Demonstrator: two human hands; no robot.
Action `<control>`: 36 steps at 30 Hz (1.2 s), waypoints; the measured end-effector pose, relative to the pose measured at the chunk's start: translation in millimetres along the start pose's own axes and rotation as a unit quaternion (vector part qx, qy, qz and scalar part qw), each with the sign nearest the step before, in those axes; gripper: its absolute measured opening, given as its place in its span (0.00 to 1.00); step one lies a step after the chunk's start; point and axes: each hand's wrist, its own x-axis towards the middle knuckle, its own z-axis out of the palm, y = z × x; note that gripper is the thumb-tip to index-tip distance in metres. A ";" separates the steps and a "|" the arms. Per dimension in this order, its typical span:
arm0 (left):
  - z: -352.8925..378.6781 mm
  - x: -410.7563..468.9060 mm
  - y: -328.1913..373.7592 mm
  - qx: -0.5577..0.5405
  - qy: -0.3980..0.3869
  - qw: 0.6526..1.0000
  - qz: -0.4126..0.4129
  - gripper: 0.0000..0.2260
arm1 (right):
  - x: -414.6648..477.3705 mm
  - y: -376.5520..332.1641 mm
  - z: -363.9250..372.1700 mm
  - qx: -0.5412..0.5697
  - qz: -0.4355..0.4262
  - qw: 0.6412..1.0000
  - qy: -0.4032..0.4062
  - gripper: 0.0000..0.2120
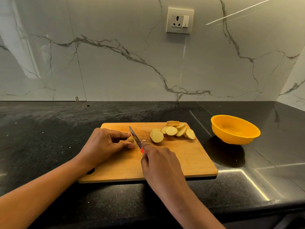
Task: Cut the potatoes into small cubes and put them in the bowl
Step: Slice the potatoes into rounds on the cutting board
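On the cutting board (173, 161) our left hand (102, 144) pinches the small potato end (130, 139). Our right hand (158, 161) grips the knife (135, 137), blade against it. Potato slices (171, 132) lie right of both hands, near the yellow bowl (235, 129).

Round potato slices (171, 131) fan across the board (181, 159) near a yellow bowl (231, 138).

Socket (179, 20) on marble wall (115, 63); black countertop (49, 138) below.

one head-worn camera looks forward and down, close over the bench (49, 138), facing the marble wall (115, 63).
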 end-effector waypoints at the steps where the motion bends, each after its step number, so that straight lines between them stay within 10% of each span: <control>1: 0.2 -0.2 0.0 -0.002 0.001 1.000 0.002 0.26 | 0.5 0.1 -0.3 -0.002 -0.001 1.000 -0.002 0.22; 25: -2.0 0.9 1.4 -0.013 0.015 1.000 0.019 0.24 | 2.7 -21.8 -9.8 -0.097 -0.011 0.983 -0.158 0.20; 36: -2.9 -0.5 -4.7 -0.018 -0.011 1.000 -0.017 0.26 | -4.6 8.2 -15.1 -0.093 0.032 0.993 -0.072 0.18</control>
